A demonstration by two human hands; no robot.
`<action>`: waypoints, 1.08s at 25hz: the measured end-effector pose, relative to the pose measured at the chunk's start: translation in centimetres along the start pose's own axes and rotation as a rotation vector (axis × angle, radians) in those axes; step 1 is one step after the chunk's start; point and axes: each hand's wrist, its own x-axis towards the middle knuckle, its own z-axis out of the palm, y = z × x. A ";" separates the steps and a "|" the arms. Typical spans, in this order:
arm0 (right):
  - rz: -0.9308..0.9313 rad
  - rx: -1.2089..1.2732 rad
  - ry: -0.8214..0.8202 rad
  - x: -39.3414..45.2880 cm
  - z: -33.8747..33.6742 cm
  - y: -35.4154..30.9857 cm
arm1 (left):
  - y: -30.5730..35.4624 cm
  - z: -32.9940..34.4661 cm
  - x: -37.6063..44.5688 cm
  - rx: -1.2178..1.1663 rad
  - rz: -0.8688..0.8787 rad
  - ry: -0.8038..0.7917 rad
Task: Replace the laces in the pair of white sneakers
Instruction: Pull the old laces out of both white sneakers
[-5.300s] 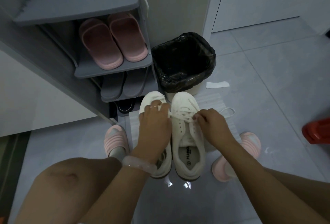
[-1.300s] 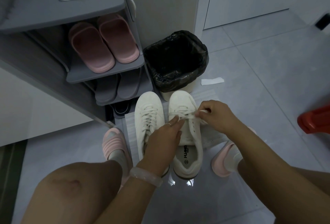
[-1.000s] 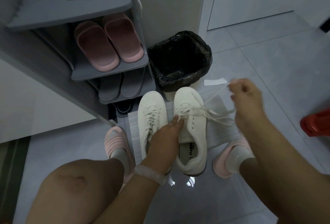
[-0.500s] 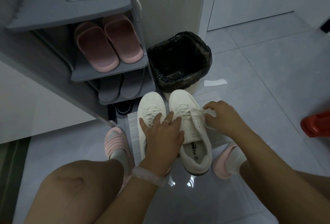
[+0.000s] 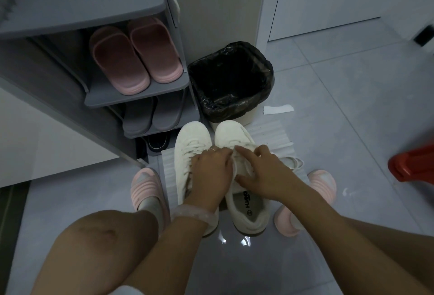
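Sneakers side by side on floor sheet; left hand (image 5: 211, 172) and right hand (image 5: 263, 175) grasp right sneaker (image 5: 244, 177) lace (image 5: 293, 163) at tongue. Pull slack evenly, eyelet by eyelet.

Left hand (image 5: 210, 172) and right hand (image 5: 265, 172) together, fingers curled.

white sneakers (image 5: 192, 144): 2 | pink slippers on shelf (image 5: 136, 57): 2 | grey slippers (image 5: 150, 116): 2 | bins (image 5: 231, 78): 1 | hands (image 5: 211, 172): 2
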 end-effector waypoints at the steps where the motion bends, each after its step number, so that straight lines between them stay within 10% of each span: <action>1: 0.006 0.010 -0.008 -0.2 0.0 -0.1 | 0.1 0.2 0.2 -0.031 -0.010 0.008; 15: 0.124 -0.078 0.077 -3.4 5.1 -3.1 | 1.6 -0.3 1.2 -0.030 -0.121 -0.102; 21: 0.164 -0.102 0.011 -3.6 4.9 -2.9 | 2.2 -0.4 2.2 -0.812 -0.610 -0.087; 27: 0.276 -0.097 -0.020 -3.5 4.0 -2.6 | 2.3 -3.9 1.4 0.024 -0.221 -0.053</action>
